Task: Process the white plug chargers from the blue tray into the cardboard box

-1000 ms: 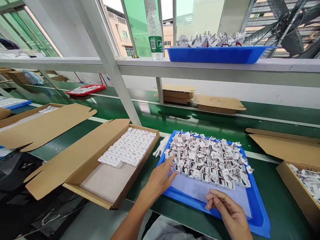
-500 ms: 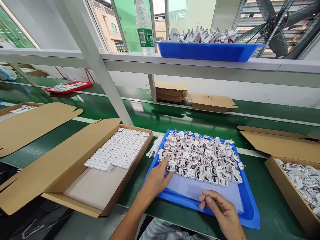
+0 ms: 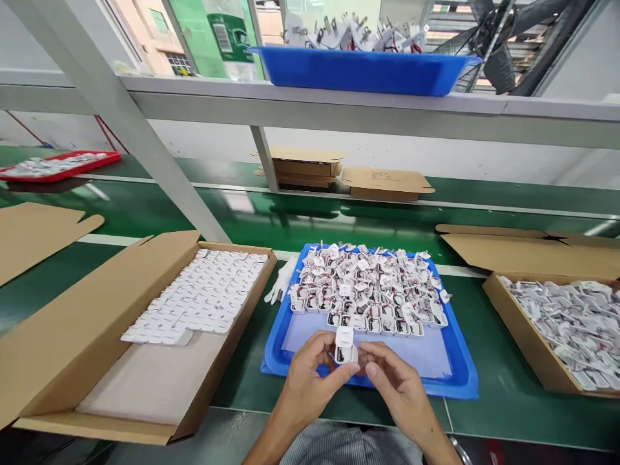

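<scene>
Over the near part of the blue tray [image 3: 467, 385], my left hand [image 3: 310, 378] is closed on a small white charger housing [image 3: 344, 352]. The housing is an open box with dark parts inside and a white cover piece raised at its top. My right hand [image 3: 400, 387] is at its right edge, thumb and fingertips close together against it; the exact contact is partly hidden. Behind the hands, the tray bears rows of white charger housings [image 3: 372, 284] with loose pronged covers and red and black wires, on a pale sheet.
Left stands an open cardboard box [image 3: 194, 400] with rows of white pieces on a pale liner. A white glove [image 3: 281, 282] lies between box and tray. Another carton [image 3: 527, 349] of white parts stands right. Overhead, a ledge [image 3: 203, 106] carries a second blue tray [image 3: 358, 71] and a bottle [image 3: 232, 42].
My left hand has taken a charger housing from the tray's left front and brought it nearer me. My right hand has moved left and up to meet it. The view has shifted.
</scene>
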{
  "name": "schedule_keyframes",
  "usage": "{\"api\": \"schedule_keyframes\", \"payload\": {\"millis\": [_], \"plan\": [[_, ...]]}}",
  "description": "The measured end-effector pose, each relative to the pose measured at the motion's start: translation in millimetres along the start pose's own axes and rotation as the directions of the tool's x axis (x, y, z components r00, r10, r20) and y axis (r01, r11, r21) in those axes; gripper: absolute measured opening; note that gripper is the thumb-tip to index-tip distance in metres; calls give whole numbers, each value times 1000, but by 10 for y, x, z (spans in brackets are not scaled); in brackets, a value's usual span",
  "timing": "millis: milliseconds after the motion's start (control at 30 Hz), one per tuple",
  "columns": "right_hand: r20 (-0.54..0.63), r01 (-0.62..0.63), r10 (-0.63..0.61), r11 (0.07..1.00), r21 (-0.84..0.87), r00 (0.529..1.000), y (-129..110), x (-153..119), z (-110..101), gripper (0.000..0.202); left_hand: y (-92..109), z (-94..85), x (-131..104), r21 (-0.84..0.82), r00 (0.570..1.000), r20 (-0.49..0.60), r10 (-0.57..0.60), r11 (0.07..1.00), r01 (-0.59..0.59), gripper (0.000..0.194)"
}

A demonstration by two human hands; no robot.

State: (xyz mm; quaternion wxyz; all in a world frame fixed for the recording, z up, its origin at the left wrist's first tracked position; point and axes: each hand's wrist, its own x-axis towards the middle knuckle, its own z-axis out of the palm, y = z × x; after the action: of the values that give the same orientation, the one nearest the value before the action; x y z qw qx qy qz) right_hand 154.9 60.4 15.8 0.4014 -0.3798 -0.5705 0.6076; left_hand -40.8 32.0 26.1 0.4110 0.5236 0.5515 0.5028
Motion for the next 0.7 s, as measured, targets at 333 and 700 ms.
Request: {"api": "schedule_keyframes", "payload": {"millis": [333,700], "plan": [[36,-75,70,983,170,997,-81,-21,40,28,-27,136,-63,-302,999,3,-39,953,38,33],[-26,61,-58,993,104,998,-95,-79,6,28,-30,96,-34,-597,975,217,-43,785,168,32]]}}
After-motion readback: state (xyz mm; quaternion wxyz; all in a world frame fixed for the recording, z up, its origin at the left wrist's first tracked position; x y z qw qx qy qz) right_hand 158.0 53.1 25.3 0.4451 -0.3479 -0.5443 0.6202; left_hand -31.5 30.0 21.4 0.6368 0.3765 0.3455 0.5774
